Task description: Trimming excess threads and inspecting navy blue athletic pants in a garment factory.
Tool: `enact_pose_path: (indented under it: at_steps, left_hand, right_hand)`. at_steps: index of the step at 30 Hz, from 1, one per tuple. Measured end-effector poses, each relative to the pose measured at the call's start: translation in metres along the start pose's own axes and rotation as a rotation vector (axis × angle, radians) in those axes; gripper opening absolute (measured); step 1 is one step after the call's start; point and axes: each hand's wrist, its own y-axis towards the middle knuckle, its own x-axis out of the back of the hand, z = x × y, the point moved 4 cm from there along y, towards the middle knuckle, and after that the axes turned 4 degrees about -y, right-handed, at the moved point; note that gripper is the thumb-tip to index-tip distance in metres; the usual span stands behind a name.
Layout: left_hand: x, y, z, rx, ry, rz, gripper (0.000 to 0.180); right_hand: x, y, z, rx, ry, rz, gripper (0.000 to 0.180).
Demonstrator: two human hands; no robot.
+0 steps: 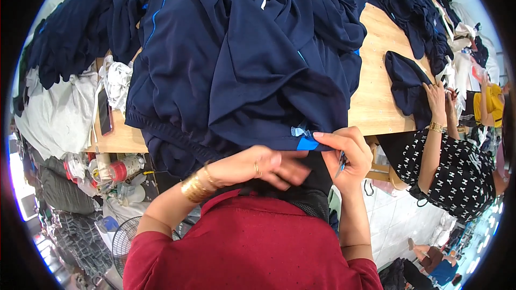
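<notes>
Navy garment (pixel 242 59) lies heaped on the wooden table (pixel 376 96), its hem hanging over the near table edge. Left hand (pixel 269 165) closed on the hem from below, fingers curled into the fabric. Right hand (pixel 346 153) pinches the blue tab (pixel 307 143) on the same hem and also holds a small snipping tool (pixel 341 162). Co-worker's hand (pixel 436 99) rests on another dark piece right of the heap.

Bright, even light (edges perhaps blurred)
</notes>
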Motion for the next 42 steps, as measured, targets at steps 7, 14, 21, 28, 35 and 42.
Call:
enact_pose_path:
  at_steps: [7, 14, 21, 28, 35, 42]
  left_hand:
    - [0.011, 0.013, -0.023, -0.408, -0.119, -0.259, 0.033]
    - [0.008, 0.015, -0.018, -0.389, -0.134, -0.225, 0.034]
    - [0.001, 0.016, -0.022, -0.38, -0.103, -0.306, 0.026]
    - [-0.001, 0.019, -0.024, -0.492, 0.096, -0.468, 0.026]
    - [-0.009, 0.019, -0.026, -0.565, 0.216, -0.497, 0.026]
    - [-0.009, 0.018, -0.022, -0.592, 0.359, -0.49, 0.025]
  right_hand:
    - [0.01, -0.018, -0.001, 0.049, -0.077, -0.075, 0.031]
    - [0.015, -0.028, -0.006, 0.111, -0.163, -0.147, 0.028]
    - [0.016, -0.031, -0.007, 0.076, -0.149, -0.138, 0.027]
    - [0.01, -0.026, -0.001, -0.044, -0.029, 0.075, 0.028]
    - [0.017, -0.018, 0.004, -0.279, -0.04, 0.157, 0.042]
    - [0.01, -0.019, 0.006, -0.179, -0.252, 0.189, 0.028]
